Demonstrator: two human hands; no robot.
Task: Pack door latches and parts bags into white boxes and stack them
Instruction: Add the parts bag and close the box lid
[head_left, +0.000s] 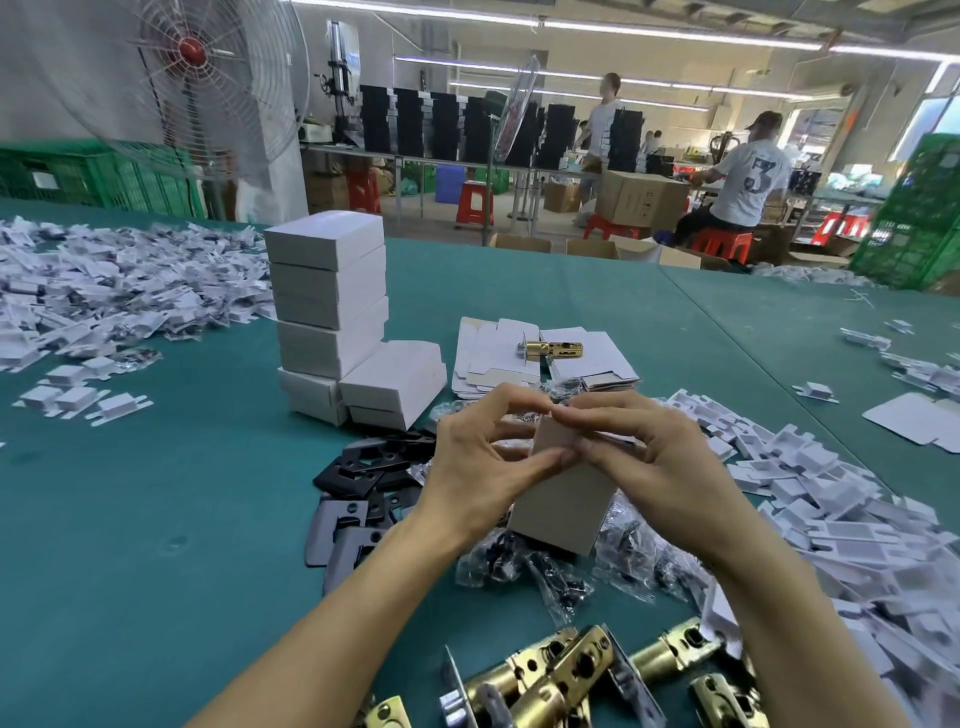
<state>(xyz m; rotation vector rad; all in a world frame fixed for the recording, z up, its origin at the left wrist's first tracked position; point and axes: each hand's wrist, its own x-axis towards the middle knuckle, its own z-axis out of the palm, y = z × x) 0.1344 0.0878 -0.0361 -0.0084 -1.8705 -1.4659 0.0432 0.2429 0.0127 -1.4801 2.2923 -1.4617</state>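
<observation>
Now grips white box (563, 506) upright with left hand (480, 470) and right hand (662, 467), pinching top flap, above parts bags (550, 569).

A person's two bare hands, the left hand (480, 470) and the right hand (662, 467), show slim fingers (498, 402) with short, plain nails. Back from the fingers, both wrists and forearms are bare for their whole visible length.
</observation>
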